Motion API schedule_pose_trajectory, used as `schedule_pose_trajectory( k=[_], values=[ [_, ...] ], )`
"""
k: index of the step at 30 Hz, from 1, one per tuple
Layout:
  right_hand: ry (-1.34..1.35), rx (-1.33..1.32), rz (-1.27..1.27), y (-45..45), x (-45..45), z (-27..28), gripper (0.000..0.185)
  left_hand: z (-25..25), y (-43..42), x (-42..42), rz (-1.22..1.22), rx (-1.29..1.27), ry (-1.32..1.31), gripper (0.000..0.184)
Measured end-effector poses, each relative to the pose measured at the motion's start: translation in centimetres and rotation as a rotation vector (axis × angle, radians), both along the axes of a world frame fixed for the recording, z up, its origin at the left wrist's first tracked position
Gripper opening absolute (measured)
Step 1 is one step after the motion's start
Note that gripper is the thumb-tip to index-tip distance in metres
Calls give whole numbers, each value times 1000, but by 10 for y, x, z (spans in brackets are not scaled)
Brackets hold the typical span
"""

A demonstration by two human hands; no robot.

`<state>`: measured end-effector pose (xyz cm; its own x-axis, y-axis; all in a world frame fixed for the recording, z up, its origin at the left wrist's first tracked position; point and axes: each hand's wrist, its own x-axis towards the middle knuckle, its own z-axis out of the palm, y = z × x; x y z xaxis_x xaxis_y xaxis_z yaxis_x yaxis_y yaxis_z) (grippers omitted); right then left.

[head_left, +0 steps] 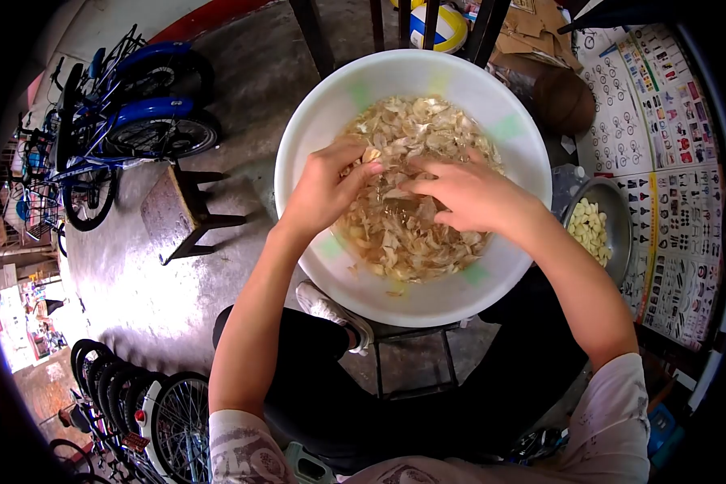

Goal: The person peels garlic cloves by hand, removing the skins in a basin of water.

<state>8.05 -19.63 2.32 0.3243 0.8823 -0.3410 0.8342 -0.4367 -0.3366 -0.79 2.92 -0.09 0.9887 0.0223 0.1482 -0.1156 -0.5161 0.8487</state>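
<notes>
A large white basin (306, 105) in front of me holds water with many loose garlic skins (411, 250) floating in it. My left hand (331, 184) is at the basin's left side, its fingers curled and closed on what looks like an unpeeled garlic clove (371, 154). Over the middle right of the basin, my right hand (480, 192) has its fingers apart, their tips among the wet skins. No object shows in that hand. Right of the basin, a metal bowl (619, 234) contains several peeled garlic cloves (589, 230).
The basin stands in front of my knees, close to a dark-barred chair back (377, 24). A wooden stool (173, 206) and bicycles (149, 129) are to the left, with more wheels (181, 423) at lower left. A ball (440, 31) and cardboard (536, 36) lie beyond; a printed sheet (661, 161) covers the right.
</notes>
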Motion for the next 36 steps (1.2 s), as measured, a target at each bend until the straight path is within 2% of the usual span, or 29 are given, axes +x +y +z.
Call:
schedule_pose_trajectory(
  k=[1, 3, 4, 7, 9, 13, 15, 16, 18, 19, 21, 26, 27, 29, 30, 32, 33, 35, 36],
  values=[
    [0, -1, 0, 1, 2, 12, 49, -1, 0, 0, -5, 25, 17, 22],
    [202, -76, -206, 8, 4, 30, 47, -1, 1, 1, -11, 51, 33, 21],
    [203, -76, -209, 10, 6, 28, 47, 1, -1, 0, -11, 54, 64, 21],
    [58, 29, -196, 7, 8, 13, 43, -1, -4, 1, -10, 58, 76, 19],
    [-49, 136, -90, 2, 9, -2, 40, -1, -6, 0, 1, 60, 59, 19],
    [-96, 318, -151, 2, -1, -16, 42, -3, -8, 0, 27, 3, 53, 20],
    [471, 82, -326, 14, 18, -14, 42, -3, -9, 1, 28, -17, 54, 21],
    [472, 83, -326, 16, 18, -18, 42, -2, -9, 1, 30, -5, 59, 19],
    [512, 488, -494, 19, 15, -31, 42, -4, -10, 1, 27, 6, 66, 17],
    [512, 488, -495, 22, 14, -35, 42, -9, -9, 1, 33, 8, 72, 16],
    [770, 659, -577, 30, 12, -42, 38, -11, -8, 0, 42, 11, 76, 14],
    [747, 426, -530, 34, 7, -82, 34, -24, -12, -5, -85, 118, 190, 13],
    [542, 428, -418, 33, 2, -82, 33, -28, -10, -8, -81, 118, 191, 13],
    [184, 358, -245, 33, -8, -83, 35, -34, -5, -13, -71, 274, 337, 16],
    [185, 357, -242, 33, -11, -84, 35, -36, -1, -16, -68, 273, 338, 16],
    [-122, 217, -135, 32, -19, -87, 47, -37, 7, -23, 29, 469, 342, 27],
    [-157, 88, -112, 32, -28, -89, 58, -35, 6, -25, 34, 470, 342, 27],
    [-193, 48, -106, 31, -41, -91, 59, -29, 0, -24, 42, 630, 400, 29],
    [-224, 4, -103, 31, -45, -90, 61, -29, -2, -24, 42, 628, 400, 29]
  ],
)
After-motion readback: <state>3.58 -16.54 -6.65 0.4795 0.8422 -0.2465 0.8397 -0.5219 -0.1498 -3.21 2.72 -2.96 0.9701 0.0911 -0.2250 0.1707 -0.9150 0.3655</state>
